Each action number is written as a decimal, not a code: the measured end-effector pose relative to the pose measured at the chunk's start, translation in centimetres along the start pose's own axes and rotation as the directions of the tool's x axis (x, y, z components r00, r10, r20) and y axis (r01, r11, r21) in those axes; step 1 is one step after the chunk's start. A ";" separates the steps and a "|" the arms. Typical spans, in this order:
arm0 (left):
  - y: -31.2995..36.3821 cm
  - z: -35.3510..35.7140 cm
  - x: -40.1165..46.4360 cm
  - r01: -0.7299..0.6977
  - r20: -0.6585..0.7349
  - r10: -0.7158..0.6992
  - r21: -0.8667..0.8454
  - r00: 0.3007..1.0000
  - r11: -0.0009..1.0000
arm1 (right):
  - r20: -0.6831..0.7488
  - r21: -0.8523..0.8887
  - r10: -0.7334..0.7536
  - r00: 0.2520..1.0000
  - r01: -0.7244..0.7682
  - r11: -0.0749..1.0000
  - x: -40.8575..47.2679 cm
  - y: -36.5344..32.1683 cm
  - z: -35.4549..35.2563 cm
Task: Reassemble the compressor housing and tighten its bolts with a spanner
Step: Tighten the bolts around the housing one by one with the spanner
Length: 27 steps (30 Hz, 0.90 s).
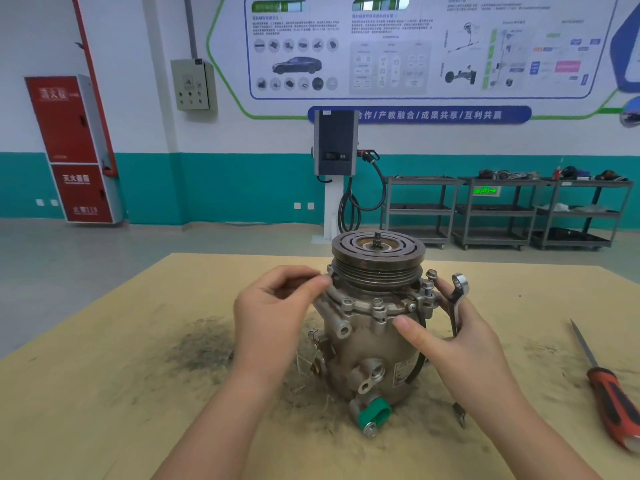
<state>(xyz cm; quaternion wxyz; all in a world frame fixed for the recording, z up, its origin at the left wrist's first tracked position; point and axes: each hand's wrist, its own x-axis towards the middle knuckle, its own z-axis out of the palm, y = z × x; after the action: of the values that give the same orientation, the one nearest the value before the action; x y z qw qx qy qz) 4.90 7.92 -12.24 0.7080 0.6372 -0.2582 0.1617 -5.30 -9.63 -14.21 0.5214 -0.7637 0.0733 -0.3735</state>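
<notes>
With my left hand [273, 306] pinching at the flange and my right hand [460, 344] holding the spanner [458, 299] against the compressor [374, 327] upright on the table [104, 393], I should first start each bolt [431, 273] by fingers.

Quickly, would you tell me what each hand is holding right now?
Left hand: fingers curled, pinching at the compressor flange rim; what it holds cannot be told.
Right hand: holding the spanner, thumb against the housing.
</notes>
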 end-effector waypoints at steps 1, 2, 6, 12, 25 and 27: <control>0.4 0.8 -0.4 -0.028 0.014 0.028 -0.004 1.000 1.000 | -0.008 0.001 0.003 1.000 -0.003 1.000 0.1 0.0 0.0; 0.5 1.4 -0.7 -0.042 0.016 0.042 0.003 0.999 0.999 | -0.016 -0.004 0.006 1.000 -0.006 1.000 0.1 0.1 -0.1; 0.5 2.1 -1.0 -0.023 -0.034 0.022 -0.058 0.999 0.998 | -0.024 -0.007 0.006 1.000 -0.006 1.000 0.3 0.0 -0.3; 0.6 2.7 -1.5 -0.077 -0.083 0.070 -0.087 0.994 0.993 | -0.023 -0.016 0.014 1.000 -0.015 1.000 0.3 -0.1 -0.3; -0.8 2.2 -1.4 -0.354 0.018 0.357 0.170 0.934 0.920 | -0.007 -0.027 0.004 1.000 -0.004 1.000 0.3 -0.2 -0.4; -0.7 1.9 -1.5 -0.367 0.059 0.363 0.188 0.930 0.911 | 0.000 -0.028 0.004 1.000 -0.004 1.000 0.3 -0.3 -0.4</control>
<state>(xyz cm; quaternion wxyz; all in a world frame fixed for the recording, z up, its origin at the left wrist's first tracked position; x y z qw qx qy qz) 3.80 6.10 -13.57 0.5962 0.6460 -0.3637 0.3081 -5.40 -9.92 -13.77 0.5114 -0.7707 0.0803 -0.3714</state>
